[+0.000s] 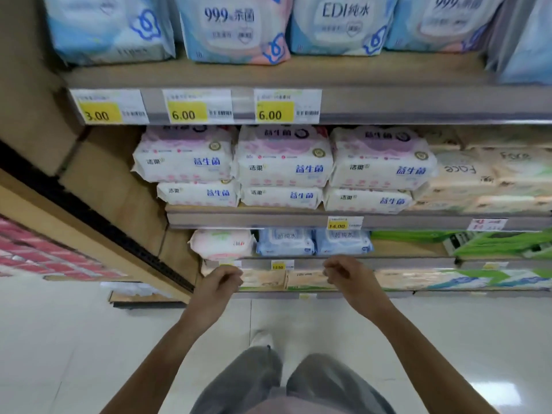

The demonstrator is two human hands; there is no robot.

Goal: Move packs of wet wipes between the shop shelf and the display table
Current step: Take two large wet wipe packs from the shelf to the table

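Fingers of the left hand [219, 283] are curled in toward the palm and hold nothing. Those of the right hand [343, 271] are curled the same way, tips near the thumb, also empty. Both hands hang in the air just in front of the shop shelf [403, 262], level with the front edge of its third board, and touch no pack.

Just behind that edge lie two blue packs of wet wipes [285, 242] side by side, with a pink pack [222, 244] at the board's left end. Each lies flat, its long axis running along the front edge and a long side facing the aisle. White packs [283, 168] are stacked two high on the board above, turned the same way. The display table is not in view.

The step looks like a reach for a pack. To do it well, the fingers should open before they arrive. The hands should then close on the two short ends of one blue pack, one from each side. Draw it straight out over the edge so the soft pack neither sags nor drags its neighbour along.
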